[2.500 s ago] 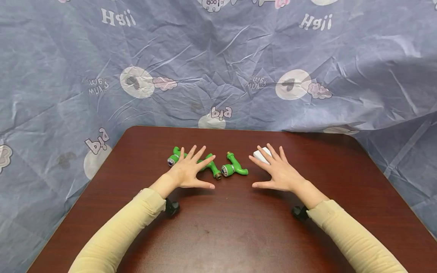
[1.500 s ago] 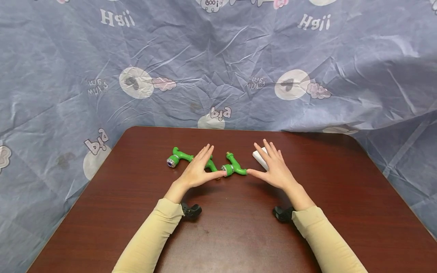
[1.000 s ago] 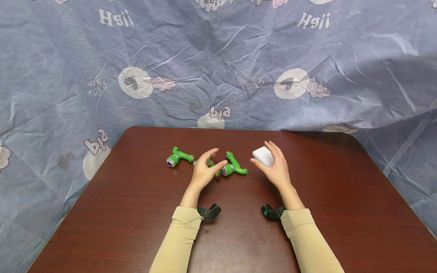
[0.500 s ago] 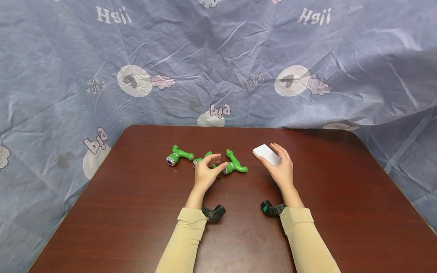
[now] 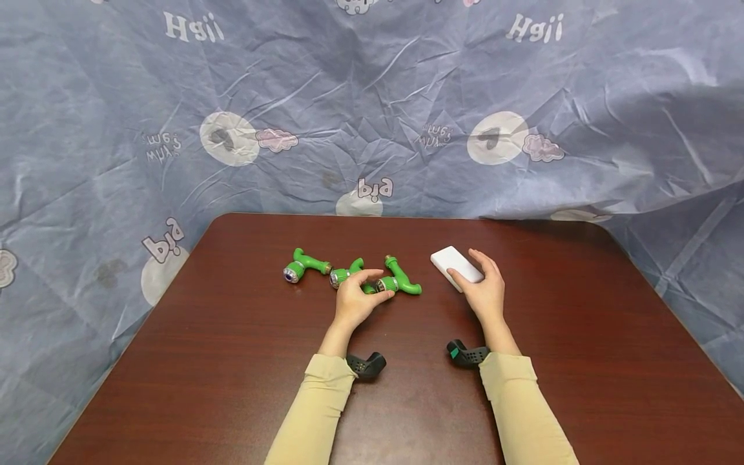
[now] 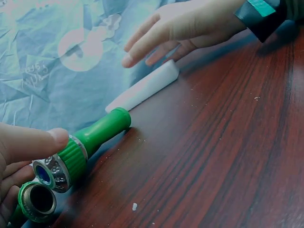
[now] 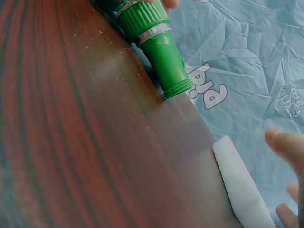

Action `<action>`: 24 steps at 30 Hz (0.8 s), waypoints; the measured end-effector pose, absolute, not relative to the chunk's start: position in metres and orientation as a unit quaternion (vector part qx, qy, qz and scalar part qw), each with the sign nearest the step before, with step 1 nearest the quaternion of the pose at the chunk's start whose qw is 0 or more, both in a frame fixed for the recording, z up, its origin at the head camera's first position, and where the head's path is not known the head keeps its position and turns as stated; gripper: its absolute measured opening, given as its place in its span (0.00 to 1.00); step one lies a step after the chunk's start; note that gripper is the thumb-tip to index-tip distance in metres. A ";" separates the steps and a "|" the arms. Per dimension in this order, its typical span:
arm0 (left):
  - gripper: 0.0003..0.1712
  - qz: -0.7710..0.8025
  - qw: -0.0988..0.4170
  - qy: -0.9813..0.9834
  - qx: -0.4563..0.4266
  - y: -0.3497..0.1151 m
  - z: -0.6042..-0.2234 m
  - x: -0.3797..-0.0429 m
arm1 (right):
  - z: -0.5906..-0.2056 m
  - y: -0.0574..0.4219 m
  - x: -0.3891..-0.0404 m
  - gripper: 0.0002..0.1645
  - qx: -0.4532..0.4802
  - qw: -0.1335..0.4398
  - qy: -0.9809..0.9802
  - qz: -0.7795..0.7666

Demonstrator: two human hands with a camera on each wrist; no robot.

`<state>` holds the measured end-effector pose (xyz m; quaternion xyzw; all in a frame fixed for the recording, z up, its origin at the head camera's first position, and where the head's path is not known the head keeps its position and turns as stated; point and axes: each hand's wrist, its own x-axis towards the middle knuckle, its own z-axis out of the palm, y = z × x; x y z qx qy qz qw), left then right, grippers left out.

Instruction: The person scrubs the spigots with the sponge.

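Three green faucets with ribbed, silver-trimmed knobs lie on the table: a left faucet, a middle faucet and a right faucet. My left hand is over the middle faucet, partly hiding it. Its curved fingers and thumb are spread apart around the right faucet's knob; a firm hold does not show. In the left wrist view, the thumb overlaps that knob, beside the middle faucet's threaded end. A flat white block lies further right. My right hand hovers at its near right end, thumb and fingers apart.
The dark reddish-brown wooden table has its far edge against a blue-grey printed cloth. Black bands with a camera mount, the left one and the right one, sit on the wrists.
Both hands came from flat and spread to curved. The left hand moved right and down toward the right faucet's knob; the right hand drew in, then shifted right along the white block. Faucets stayed put.
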<state>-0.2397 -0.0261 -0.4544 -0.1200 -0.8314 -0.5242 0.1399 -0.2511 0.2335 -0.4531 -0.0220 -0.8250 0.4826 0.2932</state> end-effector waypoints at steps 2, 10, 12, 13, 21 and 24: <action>0.28 -0.521 0.138 -0.833 -0.127 -0.026 -0.455 -0.240 | -0.453 0.234 -0.251 0.37 -0.035 0.280 -0.831 0.479; 0.28 -0.516 0.137 -0.836 -0.128 -0.026 -0.456 -0.240 | -0.455 0.237 -0.252 0.40 -0.068 0.207 -0.858 0.466; 0.28 -0.509 0.143 -0.839 -0.130 -0.026 -0.456 -0.240 | -0.455 0.238 -0.252 0.41 -0.070 0.197 -0.859 0.468; 0.28 -0.504 0.146 -0.841 -0.131 -0.026 -0.457 -0.240 | -0.456 0.238 -0.252 0.41 -0.069 0.192 -0.860 0.469; 0.29 -0.433 0.175 -0.871 -0.152 -0.025 -0.457 -0.239 | -0.455 0.240 -0.252 0.46 -0.055 0.167 -0.873 0.455; 0.29 -0.415 0.183 -0.877 -0.157 -0.024 -0.457 -0.239 | -0.455 0.240 -0.253 0.46 -0.054 0.162 -0.877 0.449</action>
